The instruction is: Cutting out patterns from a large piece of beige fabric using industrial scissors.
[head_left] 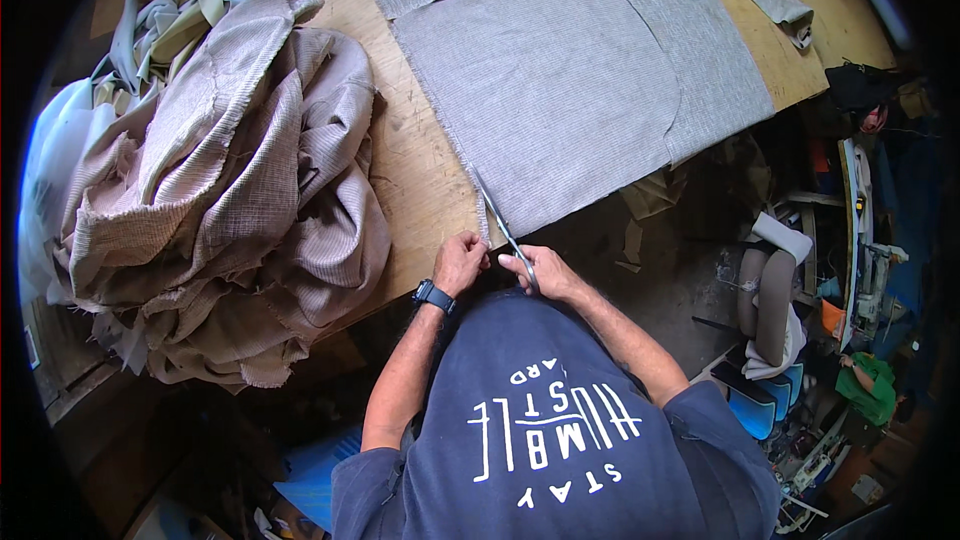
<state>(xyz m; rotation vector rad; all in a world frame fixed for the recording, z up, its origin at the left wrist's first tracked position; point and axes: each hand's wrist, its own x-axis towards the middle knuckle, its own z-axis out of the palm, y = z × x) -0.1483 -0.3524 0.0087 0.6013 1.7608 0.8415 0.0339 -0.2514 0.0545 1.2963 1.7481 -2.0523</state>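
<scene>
A pair of scissors (509, 230) is in my right hand (548, 272), its fingers closed round the handles at the table's near edge. The blades point away from me, along the left border of a grey ribbed fabric piece (540, 90) with a rounded far right corner. My left hand (461, 262), with a watch on the wrist, pinches the end of a narrow frayed strip (482, 222) along that border. Beneath the ribbed piece lies a larger grey fabric sheet (725, 65), spread over the wooden table (420, 135).
A big heap of crumpled beige-brown fabric (220, 190) covers the table's left side, with pale scraps (160, 25) behind it. A small folded scrap (785, 12) lies at the far right. Right of the table, the floor holds offcuts (650, 192), rolled padding (770, 290) and a green cloth (868, 388).
</scene>
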